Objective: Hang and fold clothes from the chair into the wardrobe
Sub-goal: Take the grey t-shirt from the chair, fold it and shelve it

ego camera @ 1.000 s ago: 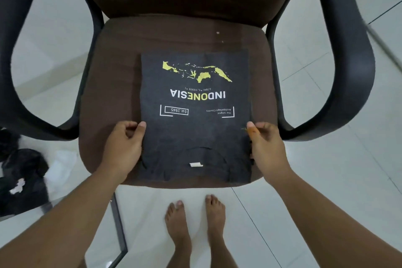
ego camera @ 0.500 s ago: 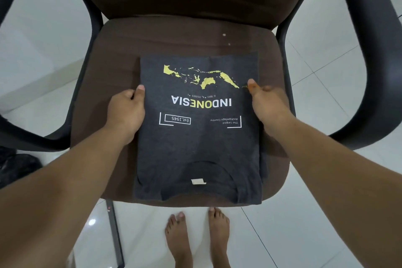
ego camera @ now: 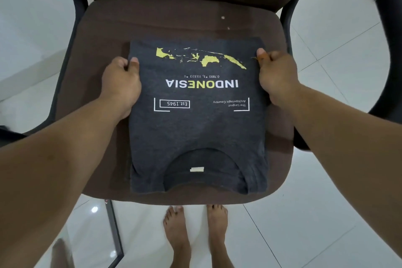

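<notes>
Dark grey folded T-shirt [ego camera: 196,128] with yellow map print and "INDONESIA" lettering lies flat mid-seat on the brown cushioned chair [ego camera: 97,35], collar toward the front edge. Left hand [ego camera: 121,85] pinches its left edge, right hand [ego camera: 276,78] pinches the right.

Soft, even indoor light, moderately dim. Bright lamp glints on glossy floor tiles [ego camera: 94,209] at lower left. Faint shadow under my forearms on chair seat [ego camera: 104,35]. Strong wide-angle bending at frame edges; centre sharp, corners slightly smeared.

Both hands, left [ego camera: 121,85] & right [ego camera: 277,78], grip folded t-shirt [ego camera: 198,128] on chair seat [ego camera: 104,35].
</notes>
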